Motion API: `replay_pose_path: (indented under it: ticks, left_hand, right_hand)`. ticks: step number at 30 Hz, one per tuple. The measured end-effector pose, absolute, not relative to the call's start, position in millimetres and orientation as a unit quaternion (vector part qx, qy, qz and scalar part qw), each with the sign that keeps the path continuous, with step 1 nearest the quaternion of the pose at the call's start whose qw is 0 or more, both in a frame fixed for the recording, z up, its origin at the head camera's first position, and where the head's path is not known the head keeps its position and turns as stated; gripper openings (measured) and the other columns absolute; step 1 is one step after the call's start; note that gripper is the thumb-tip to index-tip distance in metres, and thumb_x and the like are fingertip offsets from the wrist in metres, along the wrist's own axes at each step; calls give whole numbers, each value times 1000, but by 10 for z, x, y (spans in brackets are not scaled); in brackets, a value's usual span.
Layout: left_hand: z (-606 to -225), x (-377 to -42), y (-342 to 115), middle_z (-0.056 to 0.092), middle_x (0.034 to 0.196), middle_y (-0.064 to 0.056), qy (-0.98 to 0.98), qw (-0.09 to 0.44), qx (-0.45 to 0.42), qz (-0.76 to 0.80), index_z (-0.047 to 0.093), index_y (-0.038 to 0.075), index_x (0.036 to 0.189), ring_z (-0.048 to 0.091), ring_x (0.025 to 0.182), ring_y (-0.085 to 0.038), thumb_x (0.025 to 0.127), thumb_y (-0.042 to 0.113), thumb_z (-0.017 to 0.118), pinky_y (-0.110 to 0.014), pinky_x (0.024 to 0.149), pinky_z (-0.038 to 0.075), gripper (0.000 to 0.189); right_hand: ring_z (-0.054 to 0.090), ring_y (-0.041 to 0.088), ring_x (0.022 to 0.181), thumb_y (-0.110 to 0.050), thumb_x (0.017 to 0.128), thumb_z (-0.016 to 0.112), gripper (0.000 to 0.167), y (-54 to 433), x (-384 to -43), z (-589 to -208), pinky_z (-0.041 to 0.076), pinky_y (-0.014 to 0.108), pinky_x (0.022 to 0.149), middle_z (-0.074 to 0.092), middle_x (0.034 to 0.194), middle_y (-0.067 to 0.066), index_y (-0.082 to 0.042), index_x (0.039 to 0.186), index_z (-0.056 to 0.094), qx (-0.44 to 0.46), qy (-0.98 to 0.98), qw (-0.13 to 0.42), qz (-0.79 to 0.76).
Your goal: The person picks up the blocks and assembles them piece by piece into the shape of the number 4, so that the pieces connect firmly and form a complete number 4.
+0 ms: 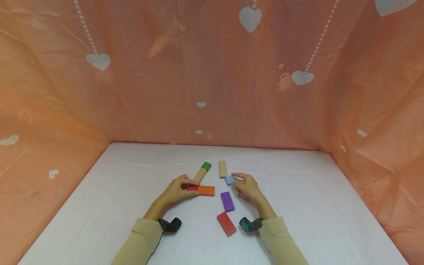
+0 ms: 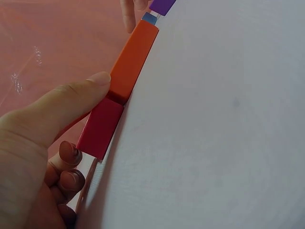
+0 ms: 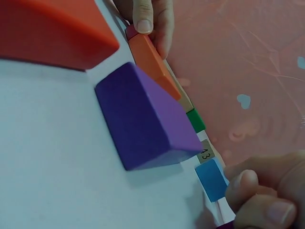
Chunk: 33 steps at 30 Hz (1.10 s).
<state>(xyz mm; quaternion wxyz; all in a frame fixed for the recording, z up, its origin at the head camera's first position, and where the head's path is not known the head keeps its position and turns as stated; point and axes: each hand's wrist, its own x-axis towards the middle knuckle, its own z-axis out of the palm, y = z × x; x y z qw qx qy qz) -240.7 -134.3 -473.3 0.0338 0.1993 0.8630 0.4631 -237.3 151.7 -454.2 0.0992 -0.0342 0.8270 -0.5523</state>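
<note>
My left hand [image 1: 179, 189] pinches a small crimson block [image 2: 101, 128] between thumb and index finger. Its thumb tip reaches the joint where an orange block [image 1: 206, 191] lies end to end with the crimson one. My right hand [image 1: 247, 187] holds a small light-blue block [image 3: 211, 180] at its edge with thumb and index finger. That blue block lies just below the near end of a plain wooden block [image 1: 222, 169]. Nearer to me, a purple block [image 1: 227, 201] rests between the two hands.
Behind the orange block, a plain wooden block [image 1: 200, 175] slants up to a small green block [image 1: 206, 166]. A larger red block [image 1: 226, 224] lies at the front. White cloth covers the table [image 1: 99, 206], with an orange heart-print curtain [image 1: 212, 73] around it.
</note>
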Motion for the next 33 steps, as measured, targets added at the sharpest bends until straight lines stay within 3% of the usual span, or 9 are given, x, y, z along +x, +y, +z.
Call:
replay_pose_path:
  ticks: [33]
  left_hand:
    - [-4733,-2413,-1342,53,82,-5,871,29,204,446,75,10,104,39,75,-9,78,21,79,-19,66,32,28]
  right_hand:
    - [34,4,36,-3,86,60,36,1435,-2360,-4535,31,19,39,46,46,-5,-1,123,60,6,850,79,-521]
